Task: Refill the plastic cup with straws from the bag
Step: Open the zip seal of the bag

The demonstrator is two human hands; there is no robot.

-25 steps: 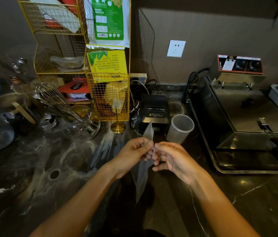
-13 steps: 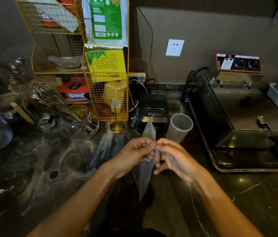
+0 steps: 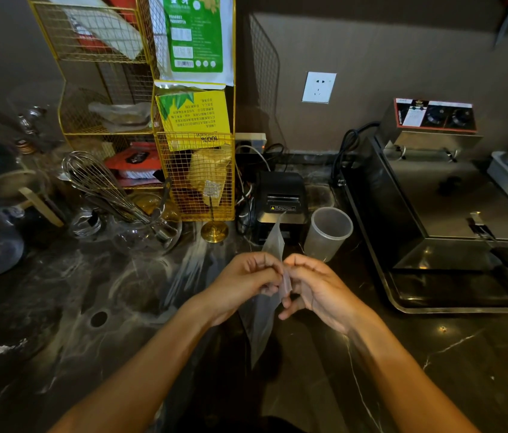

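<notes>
A: hands? bag?
B: left hand [image 3: 248,281] and right hand [image 3: 312,284] both pinching the clear bag [image 3: 263,320] mid-frame, above the desk [image 3: 90,339]
A: cup?
B: cup [image 3: 327,234] standing just behind, right of bag

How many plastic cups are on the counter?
1: a translucent plastic cup beside the black printer, just beyond the hands. Others may be hidden among the clutter.
</notes>
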